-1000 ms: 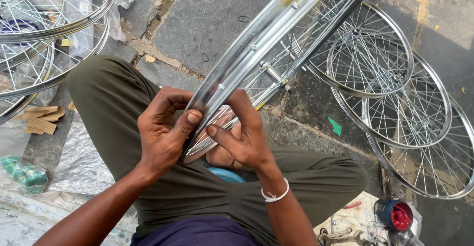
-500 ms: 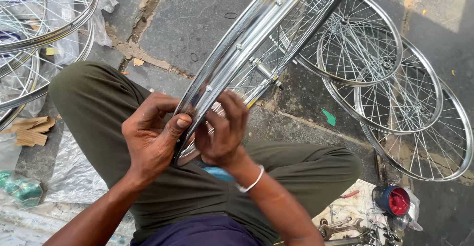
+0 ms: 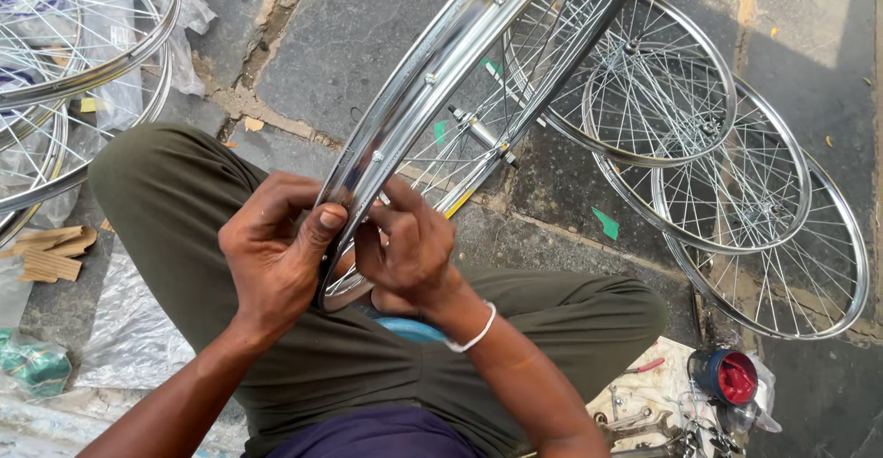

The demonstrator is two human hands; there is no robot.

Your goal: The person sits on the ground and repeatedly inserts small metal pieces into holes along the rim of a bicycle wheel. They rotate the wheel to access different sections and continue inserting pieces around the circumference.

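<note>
Head view: left hand (image 3: 276, 256) and right hand (image 3: 409, 256) both clasp the chrome wheel rim (image 3: 432, 81) over the lap, green wrapped package (image 3: 32, 364) lower left, red-capped tin (image 3: 731, 377) lower right, spoked wheels (image 3: 736, 182) on pavement.

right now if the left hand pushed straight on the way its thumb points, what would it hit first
The left hand already has its thumb pressed on the shiny wheel rim, so it would meet the rim at once. Just past the rim lie the fingers of the right hand, though depth there is hard to judge.
</note>
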